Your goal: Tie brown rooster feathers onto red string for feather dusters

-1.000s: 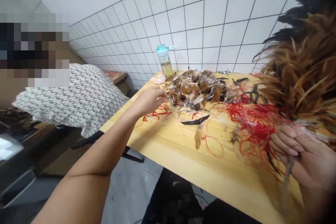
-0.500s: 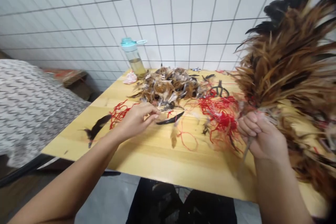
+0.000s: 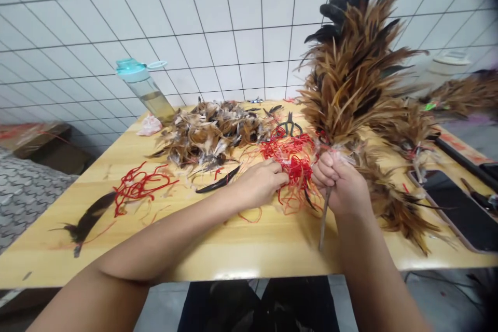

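My right hand [image 3: 342, 179] is wrapped round the thin stick of a feather duster [image 3: 346, 78], just below its feathers. The duster stands up, brown with black feathers at the top, and the bare stick pokes out below my fist. My left hand [image 3: 262, 184] is at the near left edge of a tangle of red string [image 3: 290, 148], its fingers curled together. Whether string is between the fingertips I cannot make out. A black feather [image 3: 218, 180] lies just left of this hand. Behind the string are small dark scissors [image 3: 289, 124].
A pile of loose brown feathers [image 3: 210, 132] lies mid-table, with a tilted water bottle [image 3: 150, 91] behind it. More red string [image 3: 142, 187] and a dark feather [image 3: 91, 218] lie at left. On the right are feather bundles [image 3: 404, 207] and a phone [image 3: 459, 207].
My left hand has moved right, from beside the feather pile to the red string. The view has swung right, bringing the phone into sight. My right hand still grips the duster.
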### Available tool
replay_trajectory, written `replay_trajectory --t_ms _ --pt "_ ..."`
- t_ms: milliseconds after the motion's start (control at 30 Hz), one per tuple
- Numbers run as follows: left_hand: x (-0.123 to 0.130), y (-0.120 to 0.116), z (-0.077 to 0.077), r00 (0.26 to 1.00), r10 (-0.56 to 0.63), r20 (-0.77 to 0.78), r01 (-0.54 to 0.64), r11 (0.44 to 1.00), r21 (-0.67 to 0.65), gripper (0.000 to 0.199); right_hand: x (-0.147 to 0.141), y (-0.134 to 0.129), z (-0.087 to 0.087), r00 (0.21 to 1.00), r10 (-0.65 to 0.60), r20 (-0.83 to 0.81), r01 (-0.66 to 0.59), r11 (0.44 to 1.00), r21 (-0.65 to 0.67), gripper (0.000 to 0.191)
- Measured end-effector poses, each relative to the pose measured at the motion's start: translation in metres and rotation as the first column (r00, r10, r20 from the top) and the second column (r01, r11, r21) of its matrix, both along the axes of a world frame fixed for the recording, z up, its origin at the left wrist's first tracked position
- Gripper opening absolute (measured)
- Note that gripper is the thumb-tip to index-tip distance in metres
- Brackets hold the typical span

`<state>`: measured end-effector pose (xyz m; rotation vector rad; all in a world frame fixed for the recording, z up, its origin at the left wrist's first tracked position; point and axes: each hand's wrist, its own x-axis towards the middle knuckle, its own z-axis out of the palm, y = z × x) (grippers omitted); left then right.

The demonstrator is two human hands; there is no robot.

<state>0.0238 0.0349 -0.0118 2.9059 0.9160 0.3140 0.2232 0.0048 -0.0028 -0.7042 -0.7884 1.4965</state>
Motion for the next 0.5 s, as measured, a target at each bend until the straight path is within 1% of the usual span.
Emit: replay_trajectory --t_ms 67,133,233,300,333,400,467,500 --pt "0.002 0.003 -0.005 1.000 -0.001 -0.026 0.001 1.000 0.005 0.020 -0.001 -0.001 0.000 1.000 0.002 -0.013 -0.002 1.000 -0.002 0.034" --pt "0.003 0.004 -0.008 1.000 0.001 0.000 -0.001 0.999 -0.033 0.019 -0.003 -0.001 0.000 1.000 -0.007 -0.010 0.007 1.000 -0.003 0.035" --pt "0.003 0.003 -0.008 0.995 0.023 0.100 -0.012 0.993 -0.114 0.017 -0.004 -0.003 0.001 0.999 -0.018 0.032 0.018 1.000 0.002 0.034" --pt "0.006 0.001 -0.004 0.975 0.085 0.206 -0.042 0.978 -0.205 0.015 -0.006 -0.003 0.000 0.998 -0.012 0.067 0.012 1.000 0.006 0.035" --pt "0.008 0.001 -0.002 0.953 0.139 0.268 -0.063 0.960 -0.273 0.014 -0.007 -0.003 -0.001 0.996 -0.010 0.085 0.009 1.000 0.008 0.037" --pt "0.013 0.000 0.004 0.884 0.267 0.384 -0.083 0.897 -0.433 0.018 -0.010 -0.001 -0.005 0.992 -0.012 0.126 0.012 1.000 0.005 0.040" --pt "0.021 0.002 0.009 0.795 0.384 0.469 -0.055 0.817 -0.575 0.029 -0.015 0.002 -0.010 0.984 -0.032 0.174 0.034 0.999 -0.007 0.043" --pt "0.025 0.003 0.010 0.754 0.428 0.498 -0.031 0.781 -0.623 0.033 -0.018 0.004 -0.013 0.979 -0.050 0.197 0.054 0.998 -0.017 0.045"
